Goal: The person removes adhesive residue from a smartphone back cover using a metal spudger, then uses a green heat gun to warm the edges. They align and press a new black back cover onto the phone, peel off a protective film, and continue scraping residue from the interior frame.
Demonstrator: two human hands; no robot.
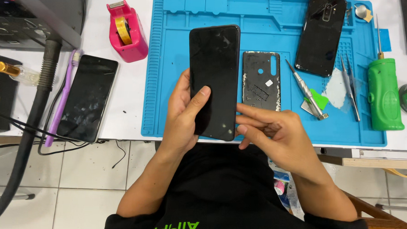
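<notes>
Bright, even overhead light; sharp focus throughout. Soft glare on the held black phone (213, 81) screen, faint shadows on the white desk (127, 103), slight wide-angle bending at the edges.

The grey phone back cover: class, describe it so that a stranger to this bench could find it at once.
Start at the blue repair mat on the white table. Near its centre, just right of the black phone held in the left hand, lies the grey back cover. Unlike the glossy black phones around it, it is dull, scuffed and residue-edged.

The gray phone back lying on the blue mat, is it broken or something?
It looks worn: the gray back cover has ragged, whitish leftover bits along its edges and a scuffed surface. It lies flat on the blue mat, beside the held black phone.
</notes>
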